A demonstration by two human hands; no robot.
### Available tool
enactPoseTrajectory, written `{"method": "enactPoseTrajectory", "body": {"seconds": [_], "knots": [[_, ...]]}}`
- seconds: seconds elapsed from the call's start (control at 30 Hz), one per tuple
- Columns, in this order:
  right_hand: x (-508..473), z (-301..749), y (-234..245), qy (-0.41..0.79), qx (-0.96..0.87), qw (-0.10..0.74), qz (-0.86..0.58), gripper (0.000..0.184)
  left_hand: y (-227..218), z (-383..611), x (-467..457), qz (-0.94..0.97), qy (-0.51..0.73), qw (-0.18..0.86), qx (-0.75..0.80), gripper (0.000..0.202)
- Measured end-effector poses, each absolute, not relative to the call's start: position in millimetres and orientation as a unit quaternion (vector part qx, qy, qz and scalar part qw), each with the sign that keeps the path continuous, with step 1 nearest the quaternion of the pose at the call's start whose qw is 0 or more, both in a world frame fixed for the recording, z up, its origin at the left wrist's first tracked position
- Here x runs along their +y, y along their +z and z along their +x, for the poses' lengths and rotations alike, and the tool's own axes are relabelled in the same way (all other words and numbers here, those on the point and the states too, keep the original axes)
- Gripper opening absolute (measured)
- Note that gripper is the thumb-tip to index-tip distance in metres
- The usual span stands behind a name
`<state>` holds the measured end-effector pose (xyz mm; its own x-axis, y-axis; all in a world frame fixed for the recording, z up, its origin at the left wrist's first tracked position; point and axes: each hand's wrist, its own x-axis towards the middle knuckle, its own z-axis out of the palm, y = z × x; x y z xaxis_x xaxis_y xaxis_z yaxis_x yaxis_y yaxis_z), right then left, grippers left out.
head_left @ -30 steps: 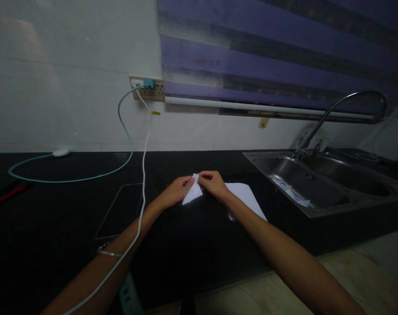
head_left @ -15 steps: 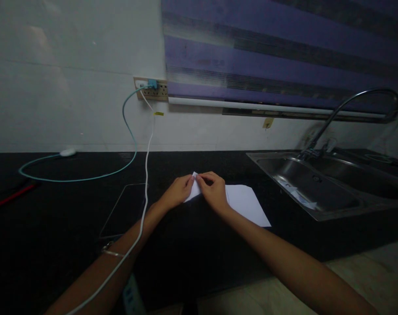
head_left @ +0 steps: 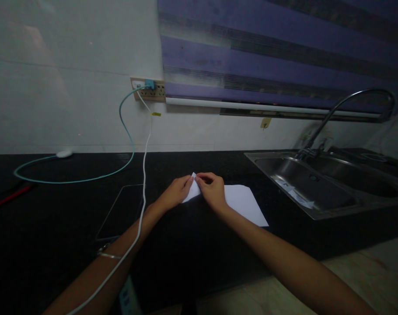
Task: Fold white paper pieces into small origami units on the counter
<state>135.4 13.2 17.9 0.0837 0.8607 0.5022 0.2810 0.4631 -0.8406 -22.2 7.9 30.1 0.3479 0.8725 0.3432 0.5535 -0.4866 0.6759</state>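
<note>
A small folded piece of white paper [head_left: 191, 193] is held between my two hands above the black counter, its pointed tip facing away from me. My left hand [head_left: 177, 190] grips its left side, the thumb along the edge. Pinching near the tip is my right hand [head_left: 213, 188], thumb and fingers together. Just right of that hand lies a white sheet or stack of paper [head_left: 245, 204], flat on the counter. A dark, thin rectangular object with a pale rim [head_left: 122, 212] rests left of my left forearm.
A white cable [head_left: 144, 175] runs from the wall socket [head_left: 156, 90] down across my left forearm. A teal cable [head_left: 77, 181] loops at the left. The steel sink [head_left: 313, 215], with folded paper pieces [head_left: 294, 193] on its near edge and a curved faucet [head_left: 326, 118], is at right.
The view has shifted slightly, so the surroundings sit a little further left. Both hands keep their hold on the folded paper with hardly any visible movement.
</note>
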Motion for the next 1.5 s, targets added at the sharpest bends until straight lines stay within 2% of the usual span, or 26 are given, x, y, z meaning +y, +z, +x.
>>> {"method": "enactPoseTrajectory", "body": {"seconds": [0.13, 0.37, 0.57, 0.83, 1.03, 1.23, 1.33, 1.43, 1.5], "knots": [[14, 136, 18, 0.292, -0.617, 0.577, -0.448, 0.019, 29, -22, 8, 0.789, 0.347, 0.225, 0.454, 0.042], [17, 134, 20, 0.440, -0.562, 0.556, -0.426, 0.024, 26, -25, 10, 0.794, 0.353, 0.232, 0.437, 0.042], [16, 137, 25, 0.487, -0.584, 0.519, -0.391, 0.029, 38, -23, 3, 0.753, 0.370, 0.357, 0.412, 0.041], [20, 142, 30, 0.479, -0.576, 0.543, -0.380, 0.030, 37, -21, 2, 0.707, 0.392, 0.468, 0.358, 0.029], [24, 143, 31, 0.423, -0.599, 0.557, -0.391, 0.028, 38, -22, 1, 0.712, 0.398, 0.449, 0.366, 0.029], [27, 142, 25, 0.380, -0.627, 0.568, -0.373, 0.026, 39, -18, 0, 0.750, 0.385, 0.356, 0.402, 0.019], [28, 139, 22, 0.371, -0.639, 0.573, -0.354, 0.024, 37, -15, -1, 0.743, 0.388, 0.385, 0.386, 0.013], [25, 135, 20, 0.371, -0.643, 0.570, -0.352, 0.025, 33, -14, 2, 0.718, 0.406, 0.424, 0.375, 0.025], [21, 132, 20, 0.341, -0.648, 0.568, -0.376, 0.027, 31, -15, 5, 0.704, 0.420, 0.408, 0.402, 0.027]]}}
